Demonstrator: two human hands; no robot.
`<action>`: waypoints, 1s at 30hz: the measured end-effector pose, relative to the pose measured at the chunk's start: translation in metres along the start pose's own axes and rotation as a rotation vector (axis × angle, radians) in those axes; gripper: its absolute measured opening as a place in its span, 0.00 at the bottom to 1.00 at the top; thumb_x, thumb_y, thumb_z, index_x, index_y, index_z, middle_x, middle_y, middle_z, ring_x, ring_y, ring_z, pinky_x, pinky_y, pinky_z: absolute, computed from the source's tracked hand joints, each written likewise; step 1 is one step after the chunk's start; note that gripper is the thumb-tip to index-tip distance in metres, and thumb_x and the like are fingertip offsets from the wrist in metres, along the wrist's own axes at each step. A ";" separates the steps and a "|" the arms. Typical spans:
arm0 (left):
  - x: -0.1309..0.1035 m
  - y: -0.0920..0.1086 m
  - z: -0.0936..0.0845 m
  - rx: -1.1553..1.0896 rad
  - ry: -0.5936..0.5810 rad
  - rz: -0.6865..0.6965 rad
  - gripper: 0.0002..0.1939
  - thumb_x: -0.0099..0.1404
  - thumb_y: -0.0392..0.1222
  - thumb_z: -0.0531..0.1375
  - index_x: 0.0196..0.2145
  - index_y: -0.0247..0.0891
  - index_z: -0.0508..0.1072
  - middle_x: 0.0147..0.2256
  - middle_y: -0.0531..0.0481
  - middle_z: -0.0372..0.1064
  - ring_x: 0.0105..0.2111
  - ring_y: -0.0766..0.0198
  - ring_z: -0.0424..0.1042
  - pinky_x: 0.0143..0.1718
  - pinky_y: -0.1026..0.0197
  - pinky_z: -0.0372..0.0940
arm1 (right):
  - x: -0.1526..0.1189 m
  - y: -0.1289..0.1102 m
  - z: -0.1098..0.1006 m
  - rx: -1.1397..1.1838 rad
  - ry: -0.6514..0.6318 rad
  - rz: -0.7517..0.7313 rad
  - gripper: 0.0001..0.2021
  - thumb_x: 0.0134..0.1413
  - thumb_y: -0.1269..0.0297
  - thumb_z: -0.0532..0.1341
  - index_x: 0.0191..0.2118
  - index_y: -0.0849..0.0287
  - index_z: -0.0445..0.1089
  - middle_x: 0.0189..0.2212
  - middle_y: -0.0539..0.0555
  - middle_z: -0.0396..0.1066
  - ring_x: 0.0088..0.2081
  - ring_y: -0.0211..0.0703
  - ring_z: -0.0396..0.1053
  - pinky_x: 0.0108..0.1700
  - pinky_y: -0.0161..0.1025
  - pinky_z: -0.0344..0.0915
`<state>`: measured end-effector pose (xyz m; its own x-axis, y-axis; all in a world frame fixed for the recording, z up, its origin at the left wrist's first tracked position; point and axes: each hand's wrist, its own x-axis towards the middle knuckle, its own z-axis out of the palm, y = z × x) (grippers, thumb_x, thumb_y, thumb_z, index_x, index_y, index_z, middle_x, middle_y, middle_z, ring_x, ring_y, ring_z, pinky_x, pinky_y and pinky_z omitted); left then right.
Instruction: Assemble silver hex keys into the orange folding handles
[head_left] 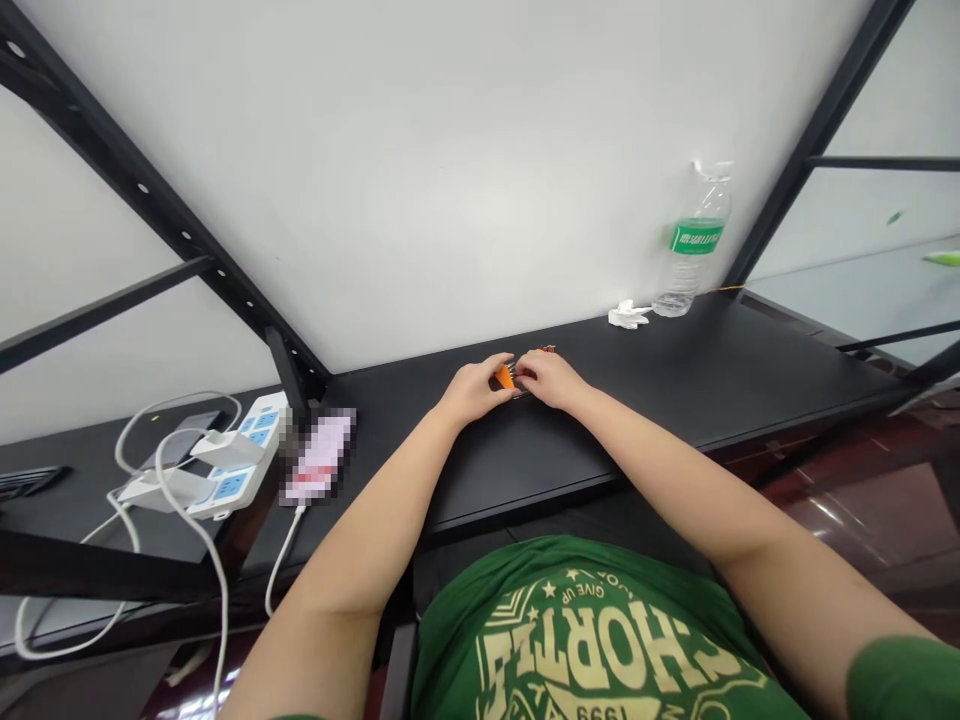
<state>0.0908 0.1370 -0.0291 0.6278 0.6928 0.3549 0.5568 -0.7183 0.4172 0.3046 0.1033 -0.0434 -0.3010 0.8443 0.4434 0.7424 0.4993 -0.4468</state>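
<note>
Near the middle of the black table (517, 450), my left hand (475, 390) is closed round a small orange object (505, 377). My right hand (551, 378) meets it from the right, its fingers pinched at small dark and silvery parts beside the orange piece. What exactly those fingertips hold is too small to make out. A little reddish-orange item (549, 349) lies just behind my right hand, partly hidden by it.
A clear bottle with a green label (696, 238) and a crumpled white tissue (628, 315) stand by the wall. At left are a phone (321, 456) on a white cable, a white power strip (244, 455) and a black metal frame (161, 190).
</note>
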 end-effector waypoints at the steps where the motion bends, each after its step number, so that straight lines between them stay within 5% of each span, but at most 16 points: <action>1: 0.000 0.000 0.000 -0.008 0.000 0.004 0.33 0.62 0.51 0.68 0.63 0.45 0.68 0.43 0.52 0.79 0.40 0.61 0.77 0.47 0.60 0.69 | 0.000 0.002 -0.001 -0.018 0.000 0.028 0.05 0.60 0.72 0.61 0.38 0.59 0.75 0.38 0.55 0.73 0.39 0.42 0.69 0.46 0.38 0.63; 13: -0.003 -0.016 -0.002 -0.027 0.006 -0.090 0.36 0.59 0.53 0.70 0.63 0.45 0.68 0.46 0.51 0.79 0.41 0.61 0.76 0.49 0.58 0.70 | -0.006 0.030 -0.024 -0.002 -0.274 0.260 0.06 0.51 0.72 0.64 0.29 0.55 0.77 0.30 0.50 0.77 0.31 0.41 0.71 0.34 0.36 0.64; 30: -0.002 -0.014 -0.002 -0.041 -0.017 -0.080 0.35 0.61 0.52 0.69 0.63 0.44 0.68 0.43 0.52 0.79 0.38 0.62 0.75 0.46 0.59 0.69 | -0.004 0.023 -0.026 -0.097 -0.328 0.361 0.04 0.48 0.70 0.66 0.28 0.56 0.72 0.30 0.52 0.75 0.31 0.42 0.70 0.34 0.37 0.63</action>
<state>0.0806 0.1460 -0.0342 0.5916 0.7464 0.3048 0.5832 -0.6572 0.4774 0.3382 0.1062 -0.0356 -0.1757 0.9844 -0.0010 0.8817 0.1569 -0.4451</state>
